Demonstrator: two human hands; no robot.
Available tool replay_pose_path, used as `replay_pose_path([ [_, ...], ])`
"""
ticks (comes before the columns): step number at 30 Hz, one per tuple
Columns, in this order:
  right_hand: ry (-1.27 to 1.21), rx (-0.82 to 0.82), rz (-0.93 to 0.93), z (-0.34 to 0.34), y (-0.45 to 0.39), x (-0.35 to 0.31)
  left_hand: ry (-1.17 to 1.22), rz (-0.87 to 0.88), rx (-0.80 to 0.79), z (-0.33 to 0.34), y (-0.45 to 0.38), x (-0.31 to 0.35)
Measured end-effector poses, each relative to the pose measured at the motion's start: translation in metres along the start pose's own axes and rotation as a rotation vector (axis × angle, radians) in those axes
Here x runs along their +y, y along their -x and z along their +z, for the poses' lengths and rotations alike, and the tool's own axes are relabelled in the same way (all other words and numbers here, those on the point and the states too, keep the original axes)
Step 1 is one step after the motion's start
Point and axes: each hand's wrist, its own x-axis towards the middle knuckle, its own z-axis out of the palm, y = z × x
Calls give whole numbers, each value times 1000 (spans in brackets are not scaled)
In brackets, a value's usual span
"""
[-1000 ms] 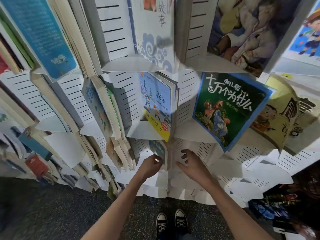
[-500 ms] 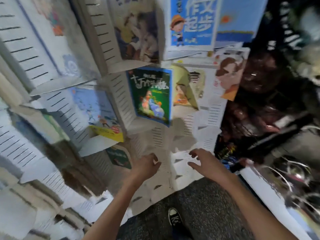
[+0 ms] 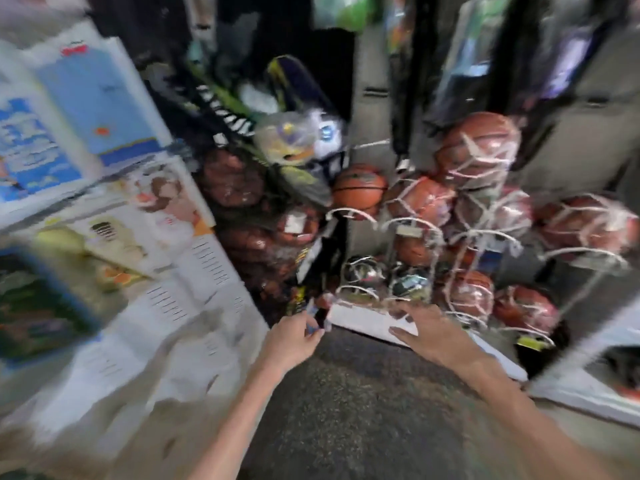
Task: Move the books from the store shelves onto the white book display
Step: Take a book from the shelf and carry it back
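Pic is motion-blurred. Both bare arms reach fwd over dark speckled floor (image 3: 346,410). Left hand (image 3: 294,341) has fingers curled loosely, nothing plainly in it; small blue/white bit sits at the fingertips but can't tell if it's pinched or just behind. Right hand (image 3: 429,336) is spread flat, fingers straight, holding nothing, in front of a low white ledge (image 3: 367,322). White slotted book display rack (image 3: 194,306) fills the left side, just beside left hand, not touching. Its books stay in the pockets, well apart from both hands: light-blue cover book (image 3: 100,98), green-cover book w/ blue border (image 3: 38,303), white book w/ cartoon girl (image 3: 166,202). Ahead & right: orange basketballs in white netting (image 3: 481,150) stacked on a wire rack.
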Motion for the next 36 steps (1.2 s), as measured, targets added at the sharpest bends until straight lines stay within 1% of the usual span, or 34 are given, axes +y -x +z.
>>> replay_pose_path([
  [5,-66,113,197,-57,98,136,-116,231,-94,76,-13,153],
  [11,-55,228,420,-120,229,303,-116,398,-232,191,3,347],
  [14,-70,242,536,-150,290,367,-146,493,-278,236,16,430],
  [18,-84,312,656,-177,353,447,-146,602,-341,288,24,530],
  [25,-135,385,788,-220,424,589,-199,727,-400,387,12,693],
  [30,-95,399,862,-263,452,707,-180,780,-435,472,-18,815],
  [34,-46,335,926,-309,470,796,-178,815,-455,528,-41,919],
  [36,-33,338,950,-331,478,839,-189,833,-462,549,-49,969],
])
